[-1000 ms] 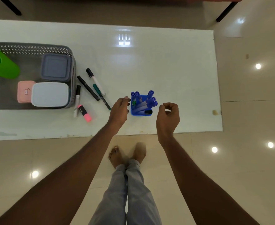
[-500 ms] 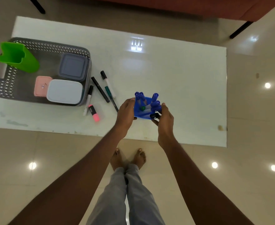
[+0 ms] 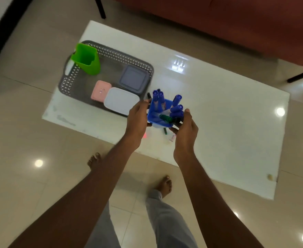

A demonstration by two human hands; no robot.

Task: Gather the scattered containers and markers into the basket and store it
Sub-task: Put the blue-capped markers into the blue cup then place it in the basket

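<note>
A blue marker holder [image 3: 158, 120] with several blue-capped markers [image 3: 176, 108] and a green one is lifted above the white table [image 3: 218, 122]. My left hand [image 3: 138, 117] grips its left side and my right hand [image 3: 185, 126] grips its right side. To the left stands the grey perforated basket [image 3: 70, 81], holding a green cup [image 3: 87, 59], a grey lidded box [image 3: 133, 78], a pink box [image 3: 100, 90] and a white lidded box [image 3: 121, 101]. Loose markers [image 3: 165, 131] lie on the table under my hands, mostly hidden.
The white table sits low over a glossy tiled floor. A reddish sofa [image 3: 236, 20] runs along the far side, with black furniture legs [image 3: 100, 8] near it. My bare feet stand close to the table's near edge.
Both hands closed on the blue holder and lifted it off the table, carrying it left toward the basket. The view has swung and tilted.
</note>
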